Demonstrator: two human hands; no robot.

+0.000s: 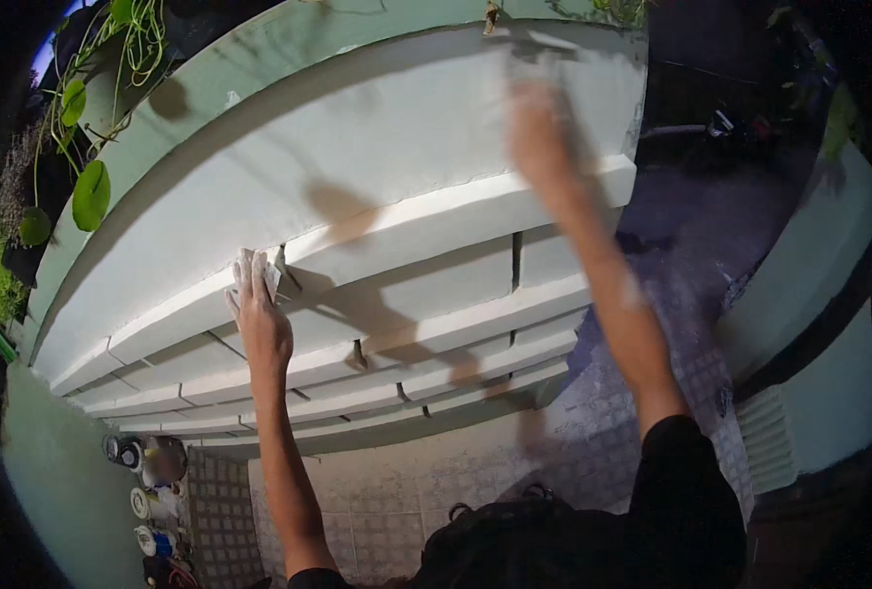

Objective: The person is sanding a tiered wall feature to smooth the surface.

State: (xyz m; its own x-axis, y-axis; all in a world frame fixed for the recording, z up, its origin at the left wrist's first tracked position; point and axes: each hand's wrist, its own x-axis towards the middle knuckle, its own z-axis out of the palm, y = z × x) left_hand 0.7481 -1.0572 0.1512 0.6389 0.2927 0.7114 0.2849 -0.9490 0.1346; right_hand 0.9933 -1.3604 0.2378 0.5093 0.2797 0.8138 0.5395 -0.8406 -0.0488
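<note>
A pale wall point(421, 132) with raised, block-like ledges stands before me, its top bounded by a green-painted band point(207, 103). White powder coats the fingers of my left hand point(257, 294), which rests on the edge of the upper ledge point(436, 213), beside a dark vertical groove; a small whitish piece shows at its fingers, and whether it is held is unclear. My right hand point(539, 132) is blurred, high on the smooth wall face near the right end. It is closed around a flat tool, also blurred, whose kind I cannot tell.
Trailing green-leaved plants point(91, 195) hang at the upper left. Several containers point(145, 504) stand at the lower left by the wall. Below lies a tiled floor point(377, 515) with dusty patches. A curved pale wall point(796, 272) rises at the right.
</note>
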